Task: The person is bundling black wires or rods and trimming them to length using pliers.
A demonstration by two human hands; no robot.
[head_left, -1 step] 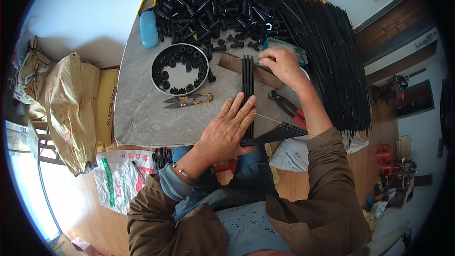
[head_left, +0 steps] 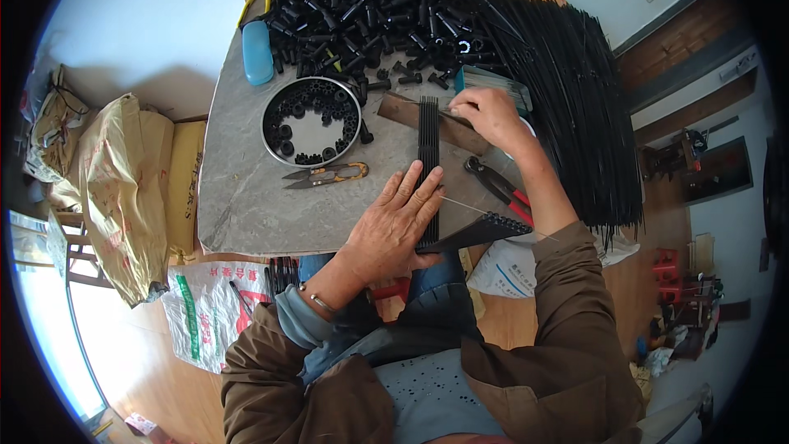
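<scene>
Pale walls (head_left: 148, 25) rise on either side of you; a bright window (head_left: 48, 321) at left lights the wooden floor (head_left: 185, 399), and red stools (head_left: 667, 289) stand to your right.

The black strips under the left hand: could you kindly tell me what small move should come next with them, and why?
Probably ease the right hand slightly left toward the far end of the black strips: its bent fingers are just beside that end, and the left hand lies across the strips, seemingly steadying them.
</scene>
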